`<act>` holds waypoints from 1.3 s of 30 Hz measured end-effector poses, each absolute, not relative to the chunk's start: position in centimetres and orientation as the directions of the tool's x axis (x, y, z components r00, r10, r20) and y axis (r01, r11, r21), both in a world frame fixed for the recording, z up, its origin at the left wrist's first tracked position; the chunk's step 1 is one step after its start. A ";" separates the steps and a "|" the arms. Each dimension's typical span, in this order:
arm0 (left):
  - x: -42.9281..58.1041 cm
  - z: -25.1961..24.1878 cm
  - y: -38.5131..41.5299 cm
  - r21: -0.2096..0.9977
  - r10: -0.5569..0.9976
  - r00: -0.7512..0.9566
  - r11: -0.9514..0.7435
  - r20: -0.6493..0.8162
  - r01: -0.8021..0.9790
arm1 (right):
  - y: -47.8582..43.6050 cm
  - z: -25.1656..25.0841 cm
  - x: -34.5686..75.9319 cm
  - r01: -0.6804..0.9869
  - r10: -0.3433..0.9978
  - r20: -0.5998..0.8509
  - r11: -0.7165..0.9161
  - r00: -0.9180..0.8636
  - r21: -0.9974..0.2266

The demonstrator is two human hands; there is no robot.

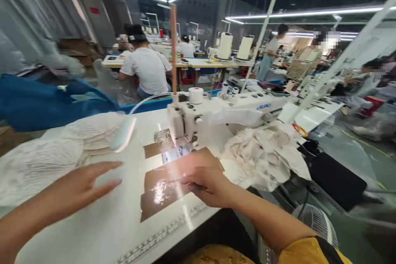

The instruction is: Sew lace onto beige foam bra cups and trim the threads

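Observation:
My left hand (83, 185) hovers over the white table, thumb and fingers apart, holding nothing. Nearest to it are cream gathered fabric pieces (40, 161), stacked on the table's left side. My right hand (213, 183) is closed over the brown tape (163, 194) stuck to the table in front of the sewing machine (185, 123). Its fingers are pressed together, and I cannot make out what, if anything, is in them. The metal needle plate (176, 154) lies just beyond that hand. No fabric shows under the needle area.
Crumpled cream fabric (262, 152) is heaped right of the machine head. A printed ruler (163, 235) runs along the table's front edge. A white thread spool (196, 95) stands on the machine. A fan (318, 222) is low at right. Other people sit and stand at tables behind.

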State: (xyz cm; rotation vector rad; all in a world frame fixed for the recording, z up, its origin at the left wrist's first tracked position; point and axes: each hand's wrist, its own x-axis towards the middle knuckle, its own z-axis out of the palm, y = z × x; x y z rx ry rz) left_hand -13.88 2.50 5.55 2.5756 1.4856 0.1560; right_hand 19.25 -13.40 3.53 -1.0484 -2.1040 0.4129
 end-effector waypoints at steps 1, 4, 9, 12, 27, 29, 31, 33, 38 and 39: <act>-12.7 5.4 0.9 0.258 0.828 0.557 -0.524 -0.072 0.812 | -15.4 3.1 21.1 0.569 0.812 0.502 0.573 -0.299 -0.590; -7.6 6.3 -4.2 0.372 0.670 0.707 -0.612 -0.225 0.698 | -20.8 1.5 26.0 0.603 0.852 0.524 0.417 0.003 -0.681; 3.0 10.0 -9.7 0.336 0.538 0.843 -0.790 -0.022 0.513 | -27.5 -1.0 31.4 0.518 0.819 0.439 0.210 0.369 -0.829; 9.9 11.6 -11.1 0.262 0.433 0.893 -0.882 0.121 0.392 | -30.0 -2.7 33.6 0.359 0.748 0.362 0.176 0.556 -0.917; 34.7 4.8 -10.7 -0.040 0.325 0.941 -0.946 -0.094 0.323 | -28.3 -10.0 40.8 -0.435 0.588 -0.137 0.402 0.797 -0.805; 35.5 4.3 -10.5 -0.013 0.383 0.912 -0.923 -0.149 0.386 | -27.8 -9.6 40.8 -0.405 0.598 -0.087 0.421 0.797 -0.811; 36.0 4.1 -10.2 0.014 0.424 0.888 -0.901 -0.177 0.433 | -27.5 -9.2 40.9 -0.355 0.587 -0.063 0.396 0.807 -0.847; 36.2 4.1 -9.9 0.031 0.451 0.874 -0.886 -0.179 0.463 | -27.3 -8.5 41.2 -0.262 0.568 -0.021 0.347 0.823 -0.900; 35.3 3.9 -8.9 0.076 0.477 0.866 -0.868 -0.149 0.491 | -26.4 -5.8 41.7 0.184 0.678 0.271 0.200 0.683 -0.962; 34.9 3.8 -8.6 0.083 0.488 0.863 -0.862 -0.130 0.499 | -26.0 -5.2 41.6 0.256 0.722 0.311 0.188 0.619 -0.948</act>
